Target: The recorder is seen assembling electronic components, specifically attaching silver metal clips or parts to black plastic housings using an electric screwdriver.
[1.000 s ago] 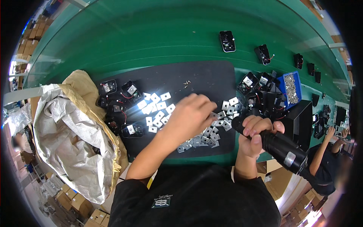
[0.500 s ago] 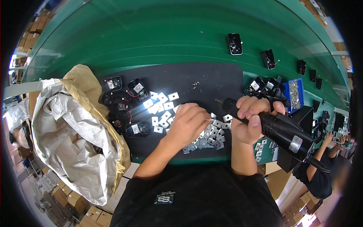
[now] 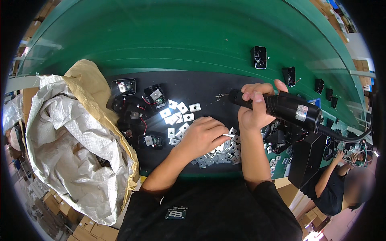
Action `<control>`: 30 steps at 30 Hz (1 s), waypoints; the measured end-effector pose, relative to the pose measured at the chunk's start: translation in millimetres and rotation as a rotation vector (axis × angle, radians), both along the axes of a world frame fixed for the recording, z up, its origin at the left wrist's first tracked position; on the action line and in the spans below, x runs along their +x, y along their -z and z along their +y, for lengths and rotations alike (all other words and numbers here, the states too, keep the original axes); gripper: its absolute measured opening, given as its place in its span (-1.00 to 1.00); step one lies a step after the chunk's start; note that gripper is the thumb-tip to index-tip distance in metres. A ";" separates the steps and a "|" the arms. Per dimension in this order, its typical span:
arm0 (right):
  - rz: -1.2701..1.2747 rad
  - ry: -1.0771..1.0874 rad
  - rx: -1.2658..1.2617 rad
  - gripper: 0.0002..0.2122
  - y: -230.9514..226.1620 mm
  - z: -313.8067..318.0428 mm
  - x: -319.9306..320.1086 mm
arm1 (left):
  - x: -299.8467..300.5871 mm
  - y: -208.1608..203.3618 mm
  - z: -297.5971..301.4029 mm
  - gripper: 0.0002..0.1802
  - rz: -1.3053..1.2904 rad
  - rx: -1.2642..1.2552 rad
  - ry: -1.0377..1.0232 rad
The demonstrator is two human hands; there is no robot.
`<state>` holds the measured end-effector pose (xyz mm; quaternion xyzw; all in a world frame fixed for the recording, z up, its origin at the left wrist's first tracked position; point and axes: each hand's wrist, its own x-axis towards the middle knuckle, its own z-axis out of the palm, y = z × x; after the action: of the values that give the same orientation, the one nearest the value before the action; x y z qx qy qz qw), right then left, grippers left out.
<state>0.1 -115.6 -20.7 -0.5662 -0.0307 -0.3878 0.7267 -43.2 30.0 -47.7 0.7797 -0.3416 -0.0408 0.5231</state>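
Observation:
My right hand [image 3: 257, 105] is wrapped round a black electric screwdriver [image 3: 292, 110] with a cord at its rear end. Its tip points left, close to a few small screws [image 3: 219, 96] on the black mat [image 3: 193, 84]; I cannot tell whether it touches them. Between the thumb and fingers of my left hand [image 3: 203, 136] is a small silvery metal plate [image 3: 228, 135]. Under and beside that hand lie many loose square plates with a central hole [image 3: 219, 156]. More plates [image 3: 177, 117] are scattered left of it, under a bright light spot.
Black housings with wires and plates [image 3: 155, 94] stand at the mat's left. Further left is a large woven sack [image 3: 68, 140]. More housings [image 3: 260, 57] sit on the green surface [image 3: 181, 40]. A blue bin [image 3: 315, 102] is partly hidden behind the screwdriver. Another person [image 3: 333, 180] works at far right.
My right hand has brought the screwdriver up and left, its tip now near the loose screws. My left hand keeps its plate and has shifted slightly. The whole view has shifted a little.

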 end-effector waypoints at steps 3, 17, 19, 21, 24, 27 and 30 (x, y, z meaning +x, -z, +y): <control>-0.013 0.014 0.024 -0.50 -10.1 -3.5 -2.0 | 0.6 0.4 -1.3 -0.83 -0.052 0.004 -0.017; -0.118 -0.004 0.272 -0.48 -58.9 -54.2 -86.9 | 54.8 -38.7 -40.8 -0.86 -0.038 0.046 -0.192; -0.081 -0.028 0.318 -0.49 -59.9 -58.0 -98.1 | 81.4 -51.2 -63.5 -0.83 -0.011 0.056 -0.279; -0.091 -0.012 0.327 -0.50 -58.4 -60.7 -105.9 | 111.2 -56.9 -86.2 -0.83 -0.047 0.098 -0.312; -0.060 -0.045 0.367 -0.49 -60.1 -63.0 -117.1 | 146.5 -50.1 -108.6 -0.82 -0.077 0.148 -0.336; -0.057 -0.045 0.388 -0.49 -59.8 -64.4 -126.7 | 164.6 -21.3 -118.3 -0.81 -0.302 0.108 -0.301; -0.037 -0.036 0.414 -0.49 -59.2 -68.8 -134.8 | 167.5 -11.2 -127.7 -0.82 -0.265 0.161 -0.328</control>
<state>-134.7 -184.4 38.5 -0.3970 0.0261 -0.3831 0.8336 124.3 -97.7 -36.4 0.8627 -0.2716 0.1203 0.4093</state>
